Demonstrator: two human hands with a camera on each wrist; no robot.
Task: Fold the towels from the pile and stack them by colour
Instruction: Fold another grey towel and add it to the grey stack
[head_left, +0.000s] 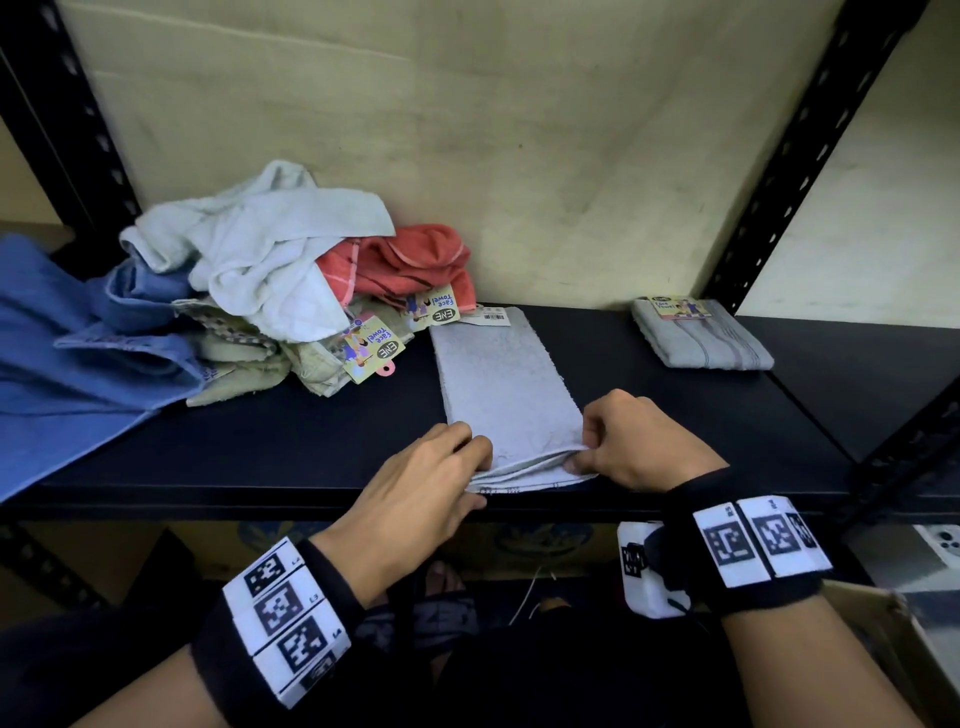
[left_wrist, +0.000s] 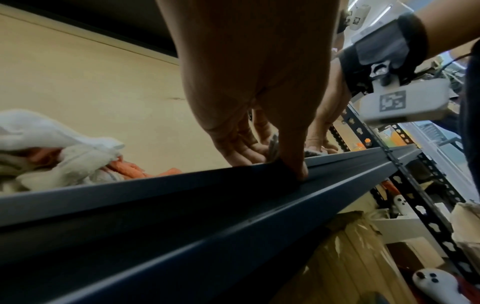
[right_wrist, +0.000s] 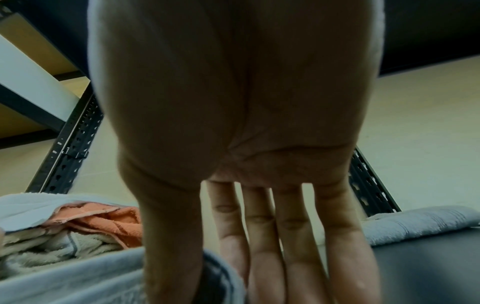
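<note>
Dark shelf board (head_left: 322, 447) is carrying a grey towel (head_left: 506, 379) folded into a strip, long axis running from the lower centre of the head view up toward the wall. Both hands are pinching its near end: left hand (head_left: 426, 480), right hand (head_left: 641, 441). A loose pile (head_left: 270, 280) is lying at centre left (a folded grey towel (head_left: 701, 335) at right).

Left wrist view: thumb (left_wrist: 296, 162) is pressing on the shelf edge.

Right wrist view: fingers (right_wrist: 291, 246) are extending under the towel's edge.
</note>
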